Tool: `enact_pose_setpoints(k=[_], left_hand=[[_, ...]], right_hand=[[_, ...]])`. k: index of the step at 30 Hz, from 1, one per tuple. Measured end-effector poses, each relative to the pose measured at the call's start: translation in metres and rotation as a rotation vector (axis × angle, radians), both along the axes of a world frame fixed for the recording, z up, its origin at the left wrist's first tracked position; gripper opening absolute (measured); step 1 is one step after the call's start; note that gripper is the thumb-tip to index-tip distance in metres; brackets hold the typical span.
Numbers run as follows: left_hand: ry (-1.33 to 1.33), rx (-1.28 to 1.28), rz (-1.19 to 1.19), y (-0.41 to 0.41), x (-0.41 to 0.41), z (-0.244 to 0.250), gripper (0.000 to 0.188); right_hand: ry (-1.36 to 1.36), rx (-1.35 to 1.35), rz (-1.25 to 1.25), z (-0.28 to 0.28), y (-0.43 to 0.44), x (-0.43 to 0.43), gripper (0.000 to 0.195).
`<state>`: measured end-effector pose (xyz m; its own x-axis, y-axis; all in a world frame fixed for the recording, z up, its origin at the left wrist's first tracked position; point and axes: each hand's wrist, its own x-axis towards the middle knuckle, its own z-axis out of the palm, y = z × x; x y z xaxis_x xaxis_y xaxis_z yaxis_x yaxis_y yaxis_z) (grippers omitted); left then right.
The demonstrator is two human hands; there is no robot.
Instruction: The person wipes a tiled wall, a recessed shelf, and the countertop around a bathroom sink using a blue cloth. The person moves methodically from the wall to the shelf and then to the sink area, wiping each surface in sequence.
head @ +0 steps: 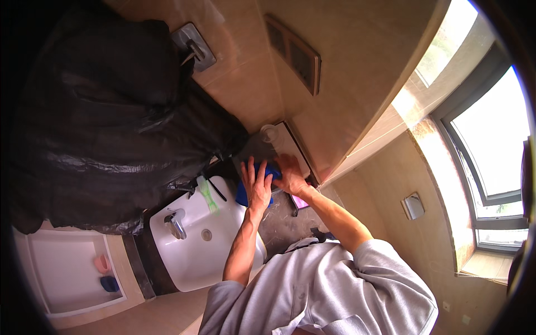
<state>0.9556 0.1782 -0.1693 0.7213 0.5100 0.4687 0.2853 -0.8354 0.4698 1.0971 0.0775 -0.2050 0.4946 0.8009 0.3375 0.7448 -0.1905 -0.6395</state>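
A blue cloth (241,195) lies over the near side of a grey, flat-topped surface (256,144) beside the washbasin. My left hand (256,184) rests on the cloth with its fingers spread. My right hand (289,172) is just right of it, touching the cloth's right edge, fingers spread over the surface. Whether either hand grips the cloth cannot be told. Beyond my hands a clear round glass or cup (269,133) stands near the far corner. A pink item (300,202) shows below my right wrist.
The white washbasin (197,259) with a chrome tap (176,224) is at left; a pale green brush-like item (207,194) lies on its rim. Black plastic sheeting (109,138) hangs at upper left. A tiled wall (331,109) bounds the right side, with a window (490,146) farther right.
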Motion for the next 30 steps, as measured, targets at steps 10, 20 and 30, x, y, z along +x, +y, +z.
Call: enact_pose_setpoints(k=[10,20,30], left_hand=[[-0.021,-0.013,0.004,-0.004,0.003,-0.001,0.047],[-0.044,0.015,0.020,-0.007,-0.002,-0.006,0.049],[-0.030,0.011,0.024,-0.007,-0.001,-0.005,0.048]], right_hand=[[-0.041,0.030,0.050,0.001,-0.007,0.006,0.084],[-0.050,0.112,0.031,0.002,0.002,-0.001,0.083],[-0.049,0.009,0.024,0.008,0.006,0.000,0.082]])
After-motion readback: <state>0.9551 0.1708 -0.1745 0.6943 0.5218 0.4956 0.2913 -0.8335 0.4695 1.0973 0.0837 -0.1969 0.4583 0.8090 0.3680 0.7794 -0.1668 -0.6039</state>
